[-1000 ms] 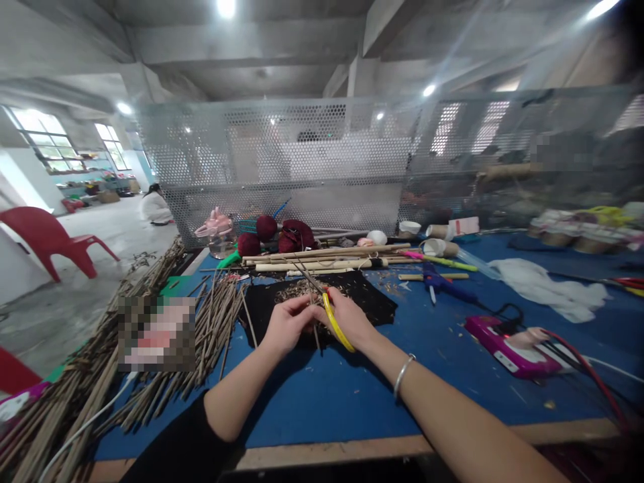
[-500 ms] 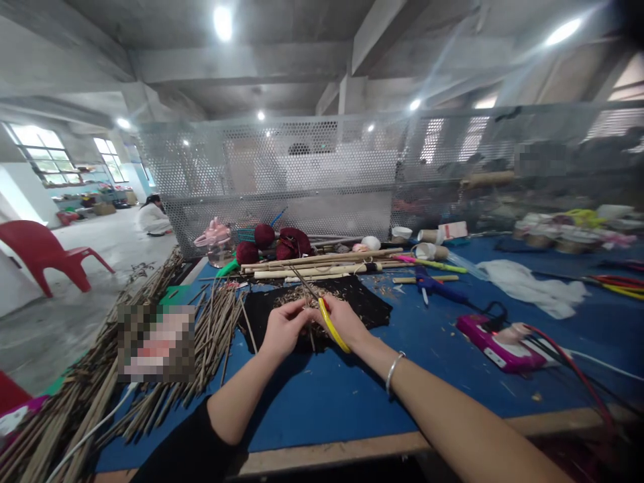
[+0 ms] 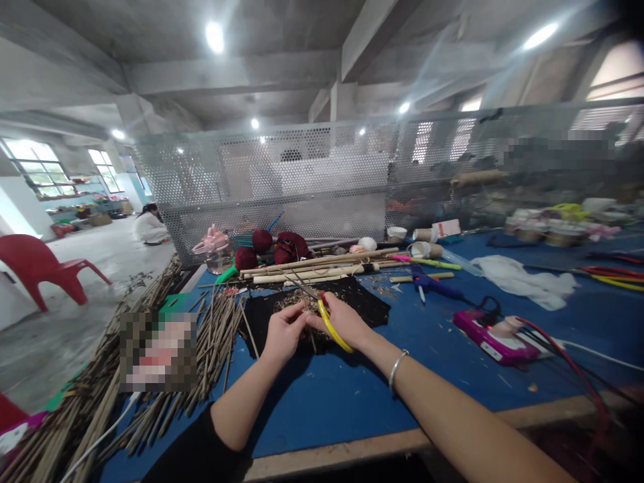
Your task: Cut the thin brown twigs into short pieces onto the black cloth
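Note:
My right hand [image 3: 348, 323] is closed around scissors with yellow handles [image 3: 333, 329], whose dark blades point away to the upper left. Touching it at the fingertips, my left hand [image 3: 282, 330] is pinched shut on what looks like a short twig, mostly hidden by the fingers. Both hands are over a black cloth [image 3: 369, 302] strewn with a heap of small brown plant clippings [image 3: 286, 303]. Just left of the cloth, many thin brown twigs [image 3: 217, 335] lie in a loose pile.
Bamboo sticks [image 3: 322, 271] and dark red yarn balls [image 3: 246, 257] lie behind the cloth. A blue glue gun [image 3: 435, 285], a purple power strip [image 3: 496, 339] and white fabric [image 3: 526, 278] are at right. A perforated metal screen [image 3: 302, 194] stands behind; a person crouches far left.
The view has shifted slightly. Both hands keep almost the same place over the cloth, and the scissors stay in my right hand, their blades looking a little lower.

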`<act>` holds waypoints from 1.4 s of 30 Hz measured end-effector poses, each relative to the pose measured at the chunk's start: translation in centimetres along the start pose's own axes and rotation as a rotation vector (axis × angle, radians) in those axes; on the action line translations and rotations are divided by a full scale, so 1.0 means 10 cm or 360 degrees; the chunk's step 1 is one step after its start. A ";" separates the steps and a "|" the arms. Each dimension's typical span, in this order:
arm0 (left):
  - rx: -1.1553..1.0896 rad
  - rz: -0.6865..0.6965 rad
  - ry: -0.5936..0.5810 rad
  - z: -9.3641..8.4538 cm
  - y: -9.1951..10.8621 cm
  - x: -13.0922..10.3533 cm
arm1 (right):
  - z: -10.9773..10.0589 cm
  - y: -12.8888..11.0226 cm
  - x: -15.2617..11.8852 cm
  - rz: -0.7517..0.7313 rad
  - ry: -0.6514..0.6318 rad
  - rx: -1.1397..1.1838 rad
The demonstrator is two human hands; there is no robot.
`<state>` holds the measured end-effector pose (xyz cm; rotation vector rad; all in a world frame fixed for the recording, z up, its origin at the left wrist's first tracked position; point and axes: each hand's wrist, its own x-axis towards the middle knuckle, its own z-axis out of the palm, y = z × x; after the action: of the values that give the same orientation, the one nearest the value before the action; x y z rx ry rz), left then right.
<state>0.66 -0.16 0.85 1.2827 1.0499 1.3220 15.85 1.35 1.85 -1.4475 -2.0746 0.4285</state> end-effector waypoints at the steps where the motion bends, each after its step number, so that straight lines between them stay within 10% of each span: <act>1: 0.0002 -0.0001 0.0005 0.00 -0.01 0.00 | 0.01 0.00 0.00 -0.0026 0.0001 0.0019; 42: -0.0072 0.0011 -0.0098 -0.05 -0.14 0.05 | 0.03 0.02 0.03 0.0044 -0.0012 -0.0099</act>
<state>0.32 0.59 -0.47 1.2866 0.9686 1.2964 15.77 1.72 1.61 -1.5143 -2.0930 0.3841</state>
